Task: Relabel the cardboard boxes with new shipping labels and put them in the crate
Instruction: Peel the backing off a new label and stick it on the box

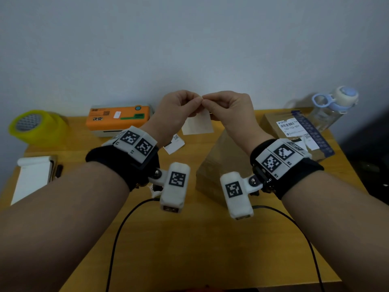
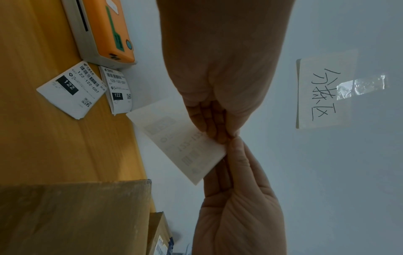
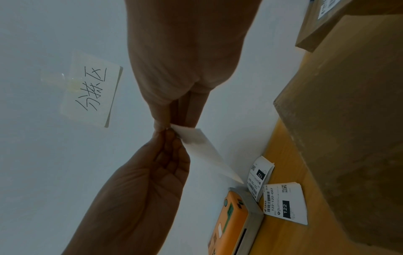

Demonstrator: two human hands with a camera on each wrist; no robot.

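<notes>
While both hands are raised above the counter, the scene reads as follows.

Left grip: the left hand [image 1: 176, 110] pinches one top corner of a white shipping label [image 1: 199, 123] between thumb and fingertips [image 2: 209, 124], the other fingers curled in.
Right grip: the right hand [image 1: 229, 110] pinches the same corner from the other side, its fingertips touching those of the left hand.
Label: it hangs down from the pinch in mid-air, print showing faintly through the paper in the left wrist view.
Boxes: a plain cardboard box [image 1: 223, 163] stands on the counter [image 1: 189, 249] just below the hands; a second box [image 1: 294, 131], already carrying a printed label, lies to the right near a clear water bottle [image 1: 330, 110].
Spare labels: two stacks [image 2: 72, 89] lie beside the orange label printer [image 1: 119, 119].
Further left: a yellow tape roll [image 1: 33, 127] and a white pad [image 1: 33, 175].
Wall: a handwritten note [image 2: 325, 93] is taped up.
</notes>
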